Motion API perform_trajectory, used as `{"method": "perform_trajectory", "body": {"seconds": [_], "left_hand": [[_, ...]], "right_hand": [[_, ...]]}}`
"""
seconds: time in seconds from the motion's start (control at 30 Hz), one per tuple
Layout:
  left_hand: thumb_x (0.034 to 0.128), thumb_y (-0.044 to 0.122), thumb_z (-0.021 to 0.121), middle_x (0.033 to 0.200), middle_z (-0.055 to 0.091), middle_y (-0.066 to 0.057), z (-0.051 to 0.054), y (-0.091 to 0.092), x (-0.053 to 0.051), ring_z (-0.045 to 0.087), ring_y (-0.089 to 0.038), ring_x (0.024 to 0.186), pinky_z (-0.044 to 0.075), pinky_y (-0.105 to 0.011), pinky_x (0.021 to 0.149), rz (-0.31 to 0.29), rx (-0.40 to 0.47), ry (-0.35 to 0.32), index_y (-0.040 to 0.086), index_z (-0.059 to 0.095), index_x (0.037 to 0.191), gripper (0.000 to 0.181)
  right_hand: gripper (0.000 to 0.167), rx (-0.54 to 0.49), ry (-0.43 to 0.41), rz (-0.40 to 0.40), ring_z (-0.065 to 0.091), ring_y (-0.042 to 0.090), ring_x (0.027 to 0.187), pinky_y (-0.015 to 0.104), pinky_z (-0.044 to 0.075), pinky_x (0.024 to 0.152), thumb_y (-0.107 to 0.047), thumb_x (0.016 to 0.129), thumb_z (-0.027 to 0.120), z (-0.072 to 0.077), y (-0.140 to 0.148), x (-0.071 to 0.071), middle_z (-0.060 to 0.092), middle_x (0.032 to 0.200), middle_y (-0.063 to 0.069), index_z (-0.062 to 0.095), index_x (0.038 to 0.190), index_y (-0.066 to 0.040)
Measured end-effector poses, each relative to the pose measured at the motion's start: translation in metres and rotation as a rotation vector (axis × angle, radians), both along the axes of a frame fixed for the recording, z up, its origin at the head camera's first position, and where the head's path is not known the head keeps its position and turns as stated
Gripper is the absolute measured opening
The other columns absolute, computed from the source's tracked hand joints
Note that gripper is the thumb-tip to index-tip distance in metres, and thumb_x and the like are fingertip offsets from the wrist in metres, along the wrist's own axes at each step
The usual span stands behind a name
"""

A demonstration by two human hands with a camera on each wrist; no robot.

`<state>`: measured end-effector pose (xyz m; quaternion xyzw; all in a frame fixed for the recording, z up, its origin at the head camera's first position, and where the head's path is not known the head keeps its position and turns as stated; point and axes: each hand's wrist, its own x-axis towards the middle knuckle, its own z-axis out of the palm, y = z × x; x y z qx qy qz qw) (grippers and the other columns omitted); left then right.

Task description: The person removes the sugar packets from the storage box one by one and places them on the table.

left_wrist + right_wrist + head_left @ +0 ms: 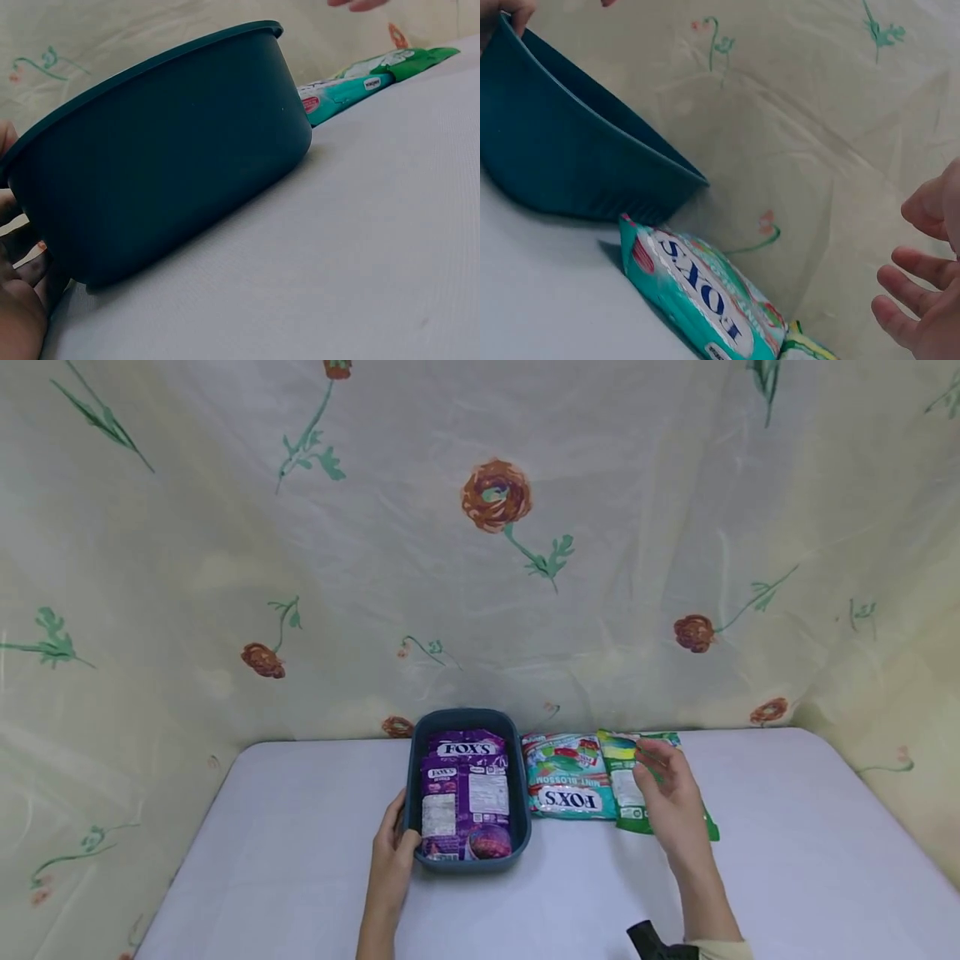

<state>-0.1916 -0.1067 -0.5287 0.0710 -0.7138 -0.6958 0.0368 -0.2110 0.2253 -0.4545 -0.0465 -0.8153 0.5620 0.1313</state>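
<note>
A dark blue bin (522, 827) holds purple FOX'S bags (467, 802). My left hand (392, 860) grips its left side, thumb at the rim; in the left wrist view the fingers (26, 251) lie against the bin's end (165, 150). To the bin's right lies a teal FOX'S Mint Blossom bag (567, 777), with a green and yellow bag (626, 793) beside it. Over the green bag is my right hand (675, 806), fingers spread and slightly bent, holding nothing. The right wrist view shows this hand (930, 285) apart from the teal bag (705, 292).
A white-covered table (300, 843) carries the bin and bags. Behind it hangs a pale curtain (390, 543) with printed flowers. A black object (656, 943) shows by the right wrist and its light sleeve (723, 950).
</note>
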Motion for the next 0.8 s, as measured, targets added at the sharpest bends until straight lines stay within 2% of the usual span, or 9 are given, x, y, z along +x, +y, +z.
{"method": "perform_trajectory", "body": {"seconds": [0.07, 0.13, 0.2, 0.3, 0.37, 0.5, 0.67, 0.8], "left_hand": [[0.0849, 0.005, 0.044, 0.15, 0.037, -0.004, 0.0, 0.0, 0.0, 0.036, -0.022, 0.139, 0.031, -0.044, 0.11, 0.002, -0.003, -0.001, 0.02, 0.034, 0.146, 0.064], [0.0852, 0.005, 0.044, 0.15, 0.037, -0.004, 0.0, 0.0, 0.0, 0.036, -0.022, 0.138, 0.032, -0.044, 0.11, 0.001, -0.007, -0.001, 0.02, 0.034, 0.146, 0.064], [0.0852, 0.005, 0.044, 0.15, 0.037, -0.004, 0.0, 0.0, 0.0, 0.036, -0.022, 0.138, 0.032, -0.044, 0.11, 0.001, -0.006, -0.002, 0.02, 0.034, 0.146, 0.064], [0.0849, 0.005, 0.044, 0.15, 0.037, -0.004, 0.0, 0.0, 0.0, 0.036, -0.022, 0.138, 0.032, -0.045, 0.11, 0.004, -0.005, -0.006, 0.02, 0.034, 0.146, 0.064], [0.0847, 0.005, 0.044, 0.15, 0.037, -0.005, -0.001, 0.001, 0.001, 0.036, -0.022, 0.138, 0.032, -0.045, 0.109, 0.005, -0.005, -0.01, 0.02, 0.034, 0.146, 0.064], [0.0849, 0.005, 0.044, 0.15, 0.037, -0.006, 0.0, 0.002, 0.001, 0.037, -0.023, 0.138, 0.033, -0.044, 0.109, -0.002, -0.014, -0.01, 0.02, 0.034, 0.146, 0.064], [0.0846, 0.004, 0.043, 0.149, 0.038, -0.008, 0.001, 0.0, 0.001, 0.038, -0.025, 0.136, 0.036, -0.044, 0.106, 0.014, -0.032, -0.004, 0.019, 0.034, 0.146, 0.064], [0.0849, 0.006, 0.044, 0.151, 0.035, -0.008, 0.002, 0.0, 0.0, 0.037, -0.026, 0.137, 0.034, -0.046, 0.107, 0.006, -0.019, -0.011, 0.019, 0.032, 0.147, 0.064]], "right_hand": [[0.046, 0.007, -0.014, 0.018, 0.039, 0.026, 0.134, 0.048, 0.032, 0.11, -0.03, 0.098, 0.044, 0.005, -0.007, 0.003, 0.039, 0.145, 0.006, 0.036, 0.141, -0.015], [0.048, 0.006, -0.024, 0.033, 0.04, 0.023, 0.135, 0.033, 0.037, 0.108, -0.032, 0.098, 0.044, 0.008, -0.012, 0.005, 0.039, 0.145, 0.002, 0.035, 0.142, -0.016], [0.048, -0.036, -0.022, 0.066, 0.041, 0.021, 0.134, 0.02, 0.041, 0.101, -0.033, 0.098, 0.045, 0.01, -0.018, 0.006, 0.039, 0.145, 0.001, 0.034, 0.142, -0.017], [0.049, -0.167, -0.009, 0.153, 0.044, 0.018, 0.13, 0.011, 0.043, 0.093, -0.031, 0.098, 0.046, 0.011, -0.025, 0.007, 0.038, 0.144, 0.006, 0.033, 0.142, -0.015], [0.048, -0.269, -0.009, 0.222, 0.044, 0.016, 0.128, 0.014, 0.045, 0.093, -0.028, 0.098, 0.046, 0.013, -0.029, 0.008, 0.036, 0.144, 0.009, 0.032, 0.141, -0.013], [0.047, -0.38, -0.053, 0.308, 0.044, 0.012, 0.128, 0.02, 0.046, 0.094, -0.028, 0.098, 0.046, 0.015, -0.041, 0.011, 0.034, 0.145, 0.009, 0.031, 0.141, -0.015], [0.048, -0.451, -0.122, 0.412, 0.04, 0.023, 0.134, 0.031, 0.044, 0.1, -0.025, 0.098, 0.047, 0.018, -0.064, 0.015, 0.034, 0.147, 0.008, 0.03, 0.142, -0.016], [0.052, -0.466, -0.171, 0.525, 0.031, 0.03, 0.14, 0.039, 0.04, 0.106, -0.022, 0.099, 0.045, 0.019, -0.078, 0.018, 0.028, 0.152, 0.006, 0.026, 0.146, -0.018]]}}
